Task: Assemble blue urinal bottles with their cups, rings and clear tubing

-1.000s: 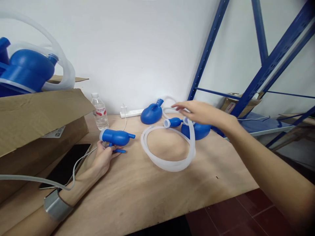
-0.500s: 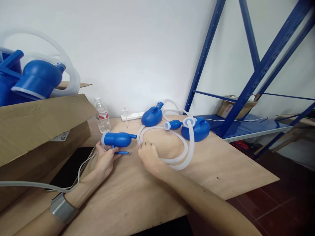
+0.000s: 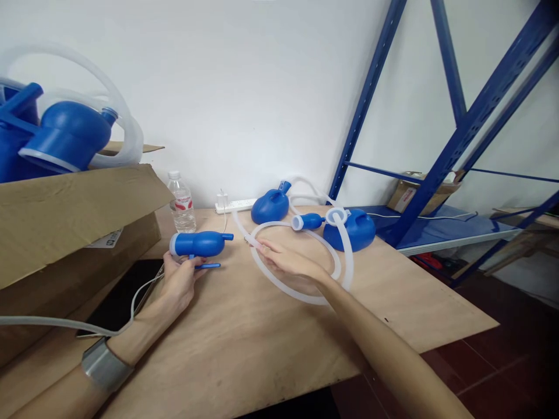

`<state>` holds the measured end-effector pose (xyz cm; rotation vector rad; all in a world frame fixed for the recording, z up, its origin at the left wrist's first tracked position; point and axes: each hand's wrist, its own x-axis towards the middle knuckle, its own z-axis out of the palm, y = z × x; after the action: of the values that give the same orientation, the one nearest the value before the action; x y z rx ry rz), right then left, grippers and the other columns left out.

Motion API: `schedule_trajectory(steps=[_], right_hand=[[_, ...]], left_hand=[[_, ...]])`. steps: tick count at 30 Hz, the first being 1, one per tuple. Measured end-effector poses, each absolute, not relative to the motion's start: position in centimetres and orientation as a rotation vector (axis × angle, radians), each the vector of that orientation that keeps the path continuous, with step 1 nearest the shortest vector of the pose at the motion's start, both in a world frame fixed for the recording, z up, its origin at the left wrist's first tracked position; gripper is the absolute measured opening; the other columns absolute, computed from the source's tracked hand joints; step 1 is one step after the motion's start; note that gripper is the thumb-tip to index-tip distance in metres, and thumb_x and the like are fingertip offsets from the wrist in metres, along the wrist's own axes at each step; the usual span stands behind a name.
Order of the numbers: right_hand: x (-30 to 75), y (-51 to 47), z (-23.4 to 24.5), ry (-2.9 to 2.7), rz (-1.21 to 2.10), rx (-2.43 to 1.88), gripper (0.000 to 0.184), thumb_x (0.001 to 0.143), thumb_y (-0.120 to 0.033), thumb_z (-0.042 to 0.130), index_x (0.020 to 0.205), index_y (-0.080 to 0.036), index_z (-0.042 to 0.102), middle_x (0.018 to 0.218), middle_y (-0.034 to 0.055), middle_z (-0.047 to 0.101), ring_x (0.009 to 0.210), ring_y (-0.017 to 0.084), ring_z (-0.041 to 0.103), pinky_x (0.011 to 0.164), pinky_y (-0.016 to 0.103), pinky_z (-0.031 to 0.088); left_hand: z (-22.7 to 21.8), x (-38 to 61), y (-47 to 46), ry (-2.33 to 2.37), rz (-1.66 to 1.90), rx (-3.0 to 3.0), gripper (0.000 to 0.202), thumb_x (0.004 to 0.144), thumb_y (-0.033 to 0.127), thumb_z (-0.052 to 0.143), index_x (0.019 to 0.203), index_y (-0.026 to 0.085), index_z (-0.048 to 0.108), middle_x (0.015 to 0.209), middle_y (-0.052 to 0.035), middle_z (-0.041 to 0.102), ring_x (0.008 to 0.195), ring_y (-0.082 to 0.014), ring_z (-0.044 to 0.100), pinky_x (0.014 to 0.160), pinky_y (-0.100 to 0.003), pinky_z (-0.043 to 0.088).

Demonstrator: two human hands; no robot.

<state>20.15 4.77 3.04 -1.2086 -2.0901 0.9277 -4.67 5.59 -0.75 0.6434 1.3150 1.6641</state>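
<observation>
My left hand grips a blue bulb-shaped pump by its lower handle, with the nozzle pointing right. My right hand pinches the free end of a translucent white hose and lifts it off the table. The hose loops round and runs to a blue flat container with a white cap, next to a small blue connector. Another blue container lies behind near the wall.
A wooden table carries a water bottle, a white power strip and a black tablet. An open cardboard box at left holds more blue containers and hoses. A blue metal rack stands at right.
My right hand came back from the far blue container to the near side of the hose loop, then picked up the hose end and raised it. The left hand kept hold of the pump.
</observation>
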Motion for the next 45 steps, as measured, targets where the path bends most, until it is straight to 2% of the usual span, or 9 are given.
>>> schedule_trajectory(steps=[4,7,10,14,17,20,24,29,45], right_hand=[[21.4,4.3,2.5,-2.371,0.871,-1.099,0.038,0.103,-0.044,0.045,0.124,-0.023,0.069,0.119,0.0077,0.071,0.111,0.027,0.065,0.104,0.045,0.048],[21.9,3.8,2.4,-2.407,0.786,-1.133,0.048,0.103,-0.036,0.044,0.148,-0.023,0.051,0.139,0.0094,0.063,0.128,0.028,0.058,0.111,0.045,0.042],[22.0,3.4,2.6,-2.350,0.756,-1.186,0.054,0.104,-0.034,0.040,0.157,-0.023,0.038,0.146,0.0106,0.058,0.134,0.027,0.054,0.114,0.045,0.040],[21.9,3.4,2.8,-2.359,0.848,-1.182,0.050,0.103,-0.027,0.040,0.152,-0.020,0.042,0.123,0.0096,0.070,0.120,0.024,0.061,0.108,0.043,0.044],[21.8,3.4,2.8,-2.303,0.839,-1.192,0.043,0.096,-0.019,0.048,0.139,-0.022,0.052,0.130,0.0079,0.065,0.108,0.022,0.064,0.100,0.039,0.048],[21.7,3.0,3.1,-2.196,0.815,-1.238,0.033,0.096,-0.023,0.047,0.128,-0.027,0.054,0.117,0.0032,0.067,0.090,0.019,0.065,0.085,0.036,0.051],[21.3,2.2,3.4,-2.178,0.704,-1.297,0.030,0.099,-0.027,0.046,0.127,-0.030,0.054,0.101,-0.0001,0.068,0.087,0.022,0.064,0.084,0.037,0.049],[20.4,2.3,2.9,-2.300,0.637,-1.222,0.047,0.101,-0.044,0.053,0.145,-0.028,0.048,0.116,0.0065,0.071,0.102,0.026,0.067,0.093,0.041,0.050],[20.9,3.0,2.4,-2.287,0.551,-1.086,0.045,0.107,-0.037,0.041,0.151,-0.029,0.044,0.148,0.0061,0.058,0.133,0.026,0.057,0.114,0.046,0.042]], left_hand=[[-0.8,-5.0,5.9,1.328,1.709,0.647,0.055,0.063,-0.010,0.060,0.099,0.025,0.039,0.086,0.0051,0.061,0.065,-0.0119,0.068,0.061,-0.028,0.063],[-1.1,-5.3,6.2,1.313,1.744,0.666,0.056,0.062,-0.009,0.060,0.099,0.026,0.038,0.085,0.0054,0.060,0.064,-0.0128,0.068,0.060,-0.028,0.063],[-1.2,-5.4,6.4,1.295,1.766,0.684,0.056,0.060,-0.009,0.060,0.098,0.026,0.038,0.085,0.0061,0.060,0.062,-0.0122,0.067,0.057,-0.025,0.062],[-0.9,-5.5,6.5,1.274,1.824,0.678,0.058,0.057,-0.010,0.061,0.096,0.028,0.039,0.085,0.0063,0.059,0.058,-0.0121,0.066,0.051,-0.023,0.059],[-1.0,-5.6,6.6,1.277,1.834,0.665,0.059,0.057,-0.010,0.061,0.097,0.028,0.039,0.084,0.0063,0.058,0.058,-0.0124,0.066,0.050,-0.023,0.059],[-1.3,-5.9,6.8,1.285,1.843,0.663,0.061,0.056,-0.010,0.060,0.099,0.028,0.040,0.084,0.0064,0.058,0.059,-0.0121,0.066,0.051,-0.022,0.058],[-1.4,-6.0,7.0,1.284,1.858,0.694,0.064,0.056,-0.011,0.061,0.102,0.028,0.040,0.086,0.0065,0.057,0.059,-0.0113,0.066,0.049,-0.020,0.057],[-1.5,-5.9,6.9,1.299,1.876,0.728,0.067,0.055,-0.011,0.063,0.104,0.027,0.040,0.091,0.0059,0.056,0.061,-0.0106,0.067,0.049,-0.019,0.056],[-1.0,-5.8,6.4,1.221,1.878,0.687,0.050,0.058,-0.004,0.053,0.096,0.026,0.041,0.077,0.0069,0.057,0.055,-0.0116,0.063,0.052,-0.025,0.059]])
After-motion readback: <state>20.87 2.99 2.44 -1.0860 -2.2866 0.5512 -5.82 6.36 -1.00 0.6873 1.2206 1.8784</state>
